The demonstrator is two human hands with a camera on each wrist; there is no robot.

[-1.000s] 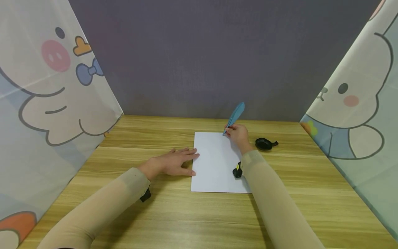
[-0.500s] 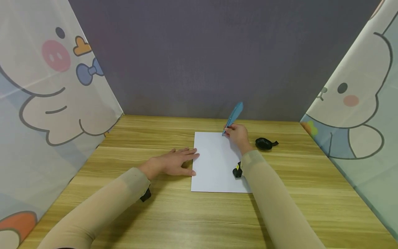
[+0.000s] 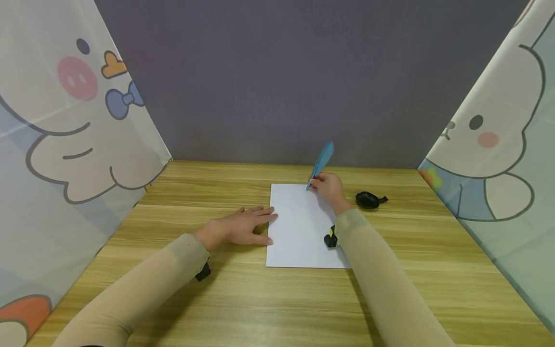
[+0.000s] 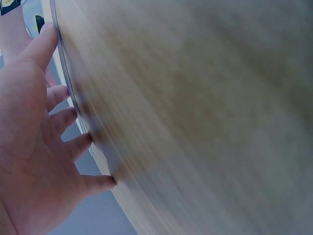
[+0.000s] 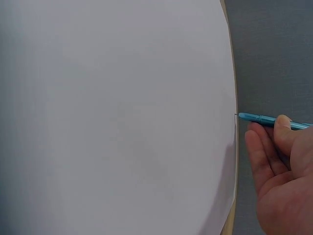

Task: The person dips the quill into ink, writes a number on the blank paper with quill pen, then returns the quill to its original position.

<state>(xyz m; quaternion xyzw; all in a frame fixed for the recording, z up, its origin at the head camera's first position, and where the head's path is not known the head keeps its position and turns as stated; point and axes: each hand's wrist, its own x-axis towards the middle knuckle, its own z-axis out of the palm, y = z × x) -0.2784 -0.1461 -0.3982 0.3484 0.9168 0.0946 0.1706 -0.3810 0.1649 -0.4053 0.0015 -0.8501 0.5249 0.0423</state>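
Observation:
A blue feather-shaped pen (image 3: 321,160) is pinched by my right hand (image 3: 329,187) near the far edge of a white sheet of paper (image 3: 295,226). In the right wrist view the pen (image 5: 266,120) lies between thumb and fingers, its tip right at the sheet. My left hand (image 3: 243,226) rests with spread, straight fingers on the paper's left edge. The left wrist view shows those fingertips (image 4: 85,139) pressing down along the edge. My right sleeve hides the sheet's lower right corner.
A black oval object with a short tail (image 3: 367,200) lies on the wooden table (image 3: 243,303) to the right of the paper. A dark grey panel (image 3: 277,86) stands behind the table, and cartoon-printed cloths (image 3: 56,140) flank both sides.
The pen and my right hand have shifted slightly to the left along the top of the paper. My left hand has stayed in place.

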